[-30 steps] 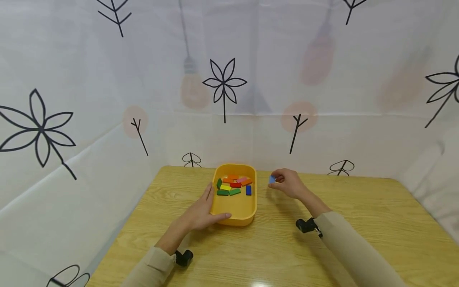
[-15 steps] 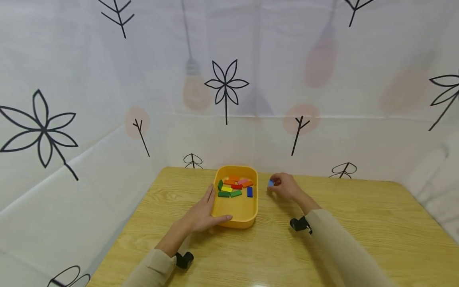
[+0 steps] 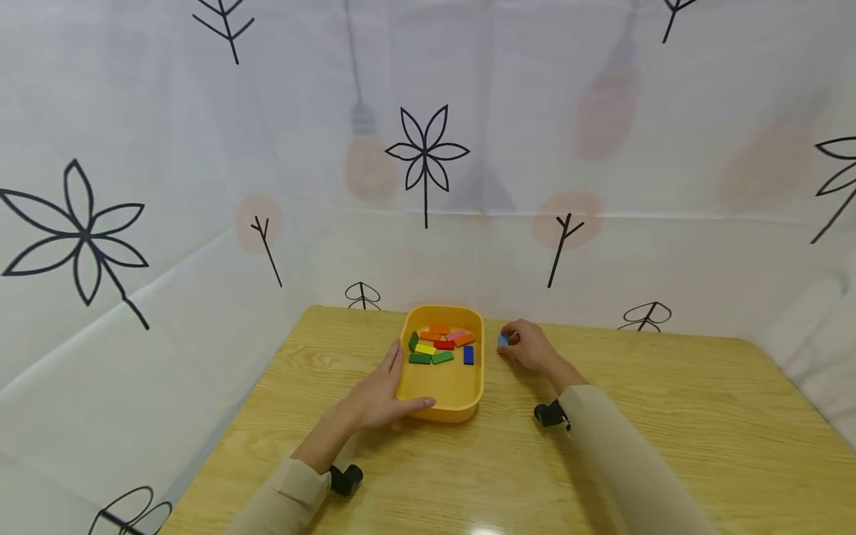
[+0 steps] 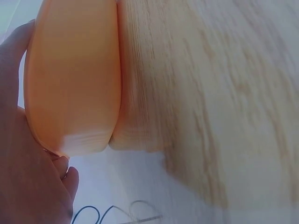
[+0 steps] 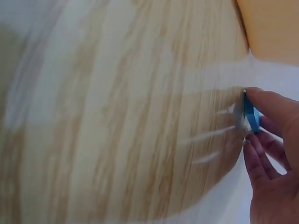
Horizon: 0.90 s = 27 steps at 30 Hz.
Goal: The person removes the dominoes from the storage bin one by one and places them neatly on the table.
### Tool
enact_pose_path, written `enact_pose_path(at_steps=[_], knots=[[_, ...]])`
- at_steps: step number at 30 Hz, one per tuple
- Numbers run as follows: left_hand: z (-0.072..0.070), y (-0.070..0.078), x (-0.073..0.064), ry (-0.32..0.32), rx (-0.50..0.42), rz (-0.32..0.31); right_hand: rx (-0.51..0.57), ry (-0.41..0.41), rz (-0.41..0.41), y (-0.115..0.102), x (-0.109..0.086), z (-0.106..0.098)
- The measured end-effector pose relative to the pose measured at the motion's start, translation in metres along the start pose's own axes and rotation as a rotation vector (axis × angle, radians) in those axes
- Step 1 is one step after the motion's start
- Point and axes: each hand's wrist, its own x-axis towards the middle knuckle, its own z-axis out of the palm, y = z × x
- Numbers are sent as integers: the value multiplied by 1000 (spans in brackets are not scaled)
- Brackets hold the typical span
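Observation:
In the head view my left hand (image 3: 376, 394) lies against the left side of a yellow plastic bin (image 3: 441, 414), fingers stretched along the wall and thumb across the near rim. Inside the bin are several small flat blocks, among them a dark blue block (image 3: 468, 355), a red block (image 3: 443, 345), a yellow block (image 3: 425, 349) and green blocks (image 3: 420, 359). My right hand (image 3: 531, 346), right of the bin, pinches a light blue block (image 3: 503, 340) between thumb and fingers. The right wrist view shows this light blue block (image 5: 251, 114) close to the tabletop.
The wooden table (image 3: 642, 416) extends to the right and toward the front. A white cloth with plant drawings (image 3: 307, 245) hangs behind it and along the left. A black wrist camera (image 3: 345, 481) is on the left wrist, another black camera (image 3: 550, 413) on the right.
My right forearm has shifted left, and my right hand has come slightly nearer the bin, still pinching the light blue block. The left hand stays against the bin.

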Motion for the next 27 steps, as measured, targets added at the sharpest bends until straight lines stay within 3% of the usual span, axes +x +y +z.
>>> enact_pose_path(at_steps=[10, 16, 27], knots=[[1, 3, 0, -6, -13, 8, -26, -27, -33, 8, 0, -1], [0, 3, 1, -11, -12, 7, 27, -34, 31, 9, -4, -6], [-2, 2, -2, -5, -5, 1, -10, -41, 39, -2, -30, -33]])
